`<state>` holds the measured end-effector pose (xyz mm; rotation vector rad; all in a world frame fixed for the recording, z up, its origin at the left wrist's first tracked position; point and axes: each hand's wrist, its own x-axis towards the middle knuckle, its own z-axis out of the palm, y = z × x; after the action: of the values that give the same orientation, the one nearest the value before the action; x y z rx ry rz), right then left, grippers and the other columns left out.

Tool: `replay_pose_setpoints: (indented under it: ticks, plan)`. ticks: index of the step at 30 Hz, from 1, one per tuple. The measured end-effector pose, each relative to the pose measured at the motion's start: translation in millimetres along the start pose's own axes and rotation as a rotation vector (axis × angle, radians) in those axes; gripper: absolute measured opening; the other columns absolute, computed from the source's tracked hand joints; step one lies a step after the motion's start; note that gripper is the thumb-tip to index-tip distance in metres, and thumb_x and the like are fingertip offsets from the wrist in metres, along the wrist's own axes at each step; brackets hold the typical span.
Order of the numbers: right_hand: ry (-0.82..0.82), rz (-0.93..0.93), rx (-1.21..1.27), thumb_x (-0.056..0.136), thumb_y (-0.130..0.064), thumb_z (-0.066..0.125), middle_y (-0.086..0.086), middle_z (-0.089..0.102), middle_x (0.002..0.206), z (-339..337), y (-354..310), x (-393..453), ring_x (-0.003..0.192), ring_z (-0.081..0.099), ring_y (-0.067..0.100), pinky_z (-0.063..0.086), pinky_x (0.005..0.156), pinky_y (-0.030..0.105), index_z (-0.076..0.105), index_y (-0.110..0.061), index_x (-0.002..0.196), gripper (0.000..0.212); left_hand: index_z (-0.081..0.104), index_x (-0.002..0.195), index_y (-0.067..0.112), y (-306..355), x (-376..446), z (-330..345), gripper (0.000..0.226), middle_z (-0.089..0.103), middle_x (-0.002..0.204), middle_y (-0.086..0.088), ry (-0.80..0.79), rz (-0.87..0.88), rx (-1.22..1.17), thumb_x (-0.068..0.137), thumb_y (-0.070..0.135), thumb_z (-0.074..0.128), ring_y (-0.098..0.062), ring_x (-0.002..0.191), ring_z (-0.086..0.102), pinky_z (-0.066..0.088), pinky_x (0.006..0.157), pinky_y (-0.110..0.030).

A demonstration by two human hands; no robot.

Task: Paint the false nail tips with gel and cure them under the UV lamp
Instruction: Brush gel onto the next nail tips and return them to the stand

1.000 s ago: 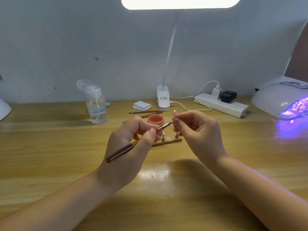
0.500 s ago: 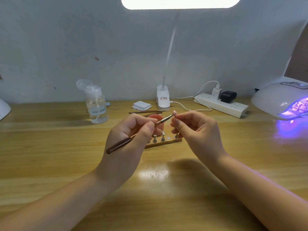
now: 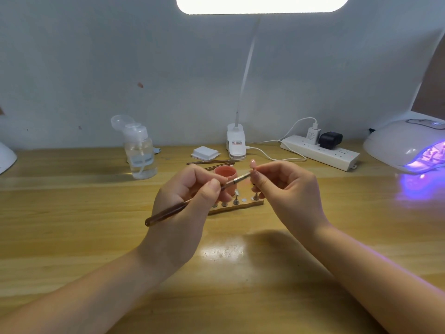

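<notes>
Both your forearms come in from the bottom corners and meet above the middle of the table. Your left hand (image 3: pixel 185 208) is raised with the fingers curled, and the thumb and forefinger pinch the brush (image 3: pixel 192 200) like a pen. Your right hand (image 3: pixel 286 196) is just beside it, back turned outward, and its thumb and forefinger pinch the nail tip (image 3: pixel 253 162). The two hands almost touch at the fingertips.

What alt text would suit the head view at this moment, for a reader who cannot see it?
Over a wooden desk, the left hand holds a thin brush to a small nail tip pinched in the right hand. Behind them sit an orange gel pot and a wooden holder; a UV lamp glows purple at far right.
</notes>
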<state>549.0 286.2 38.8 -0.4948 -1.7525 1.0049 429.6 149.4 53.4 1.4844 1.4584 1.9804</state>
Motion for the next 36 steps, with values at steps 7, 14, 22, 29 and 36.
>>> replay_pose_setpoints:
  ticks: [7, 14, 22, 29, 36]
  plan:
    - [0.003, -0.004, -0.034, 0.084, -0.011, 0.072, 0.002, 0.072, 0.072, 0, -1, 0, 0.066, 0.069, 0.018, 0.059, 0.065, 0.042, 0.072, -0.02, 0.086, 0.009, 0.07, 0.092, 0.026, 2, -1, 2, 0.011, 0.074, 0.088, 0.012, -0.019, 0.049, 0.215, 0.088, 0.024, 0.059, -0.006, 0.091, 0.067, 0.048, 0.075, -0.014]
    - [0.016, 0.006, -0.064, 0.085, -0.012, 0.072, 0.001, 0.072, 0.071, 0, 2, 0, 0.064, 0.068, 0.018, 0.059, 0.063, 0.038, 0.071, -0.022, 0.085, 0.011, 0.068, 0.092, 0.027, 4, -1, 2, 0.011, 0.073, 0.087, 0.015, 0.002, 0.077, 0.223, 0.088, 0.022, 0.059, -0.004, 0.085, 0.066, 0.046, 0.072, -0.011]
    - [0.052, 0.112, -0.057, 0.085, -0.015, 0.072, 0.001, 0.072, 0.072, -2, 10, 3, 0.064, 0.069, 0.014, 0.056, 0.058, 0.026, 0.072, -0.015, 0.086, 0.001, 0.066, 0.077, 0.019, 7, 6, 1, 0.008, 0.07, 0.071, 0.013, 0.011, 0.028, 0.177, 0.08, 0.016, 0.059, 0.001, 0.061, 0.062, 0.043, 0.053, -0.009]
    - [0.001, 0.049, -0.251, 0.085, -0.015, 0.072, -0.004, 0.071, 0.074, 0, 21, -4, 0.069, 0.067, 0.01, 0.057, 0.07, 0.036, 0.072, -0.015, 0.088, 0.003, 0.066, 0.068, 0.017, -1, 50, -7, 0.018, 0.068, 0.06, 0.005, 0.125, -0.089, 0.341, 0.086, 0.013, 0.065, 0.006, 0.053, 0.057, 0.042, 0.051, -0.007]
    - [-0.045, -0.097, -0.344, 0.083, -0.008, 0.071, -0.002, 0.066, 0.07, 7, 23, -8, 0.059, 0.058, 0.007, 0.049, 0.06, 0.023, 0.071, -0.01, 0.085, 0.003, 0.071, 0.076, 0.011, -5, 119, -9, 0.018, 0.071, 0.075, -0.003, -0.125, -0.336, 0.804, 0.087, 0.022, 0.062, -0.015, 0.078, 0.066, 0.052, 0.07, -0.031]
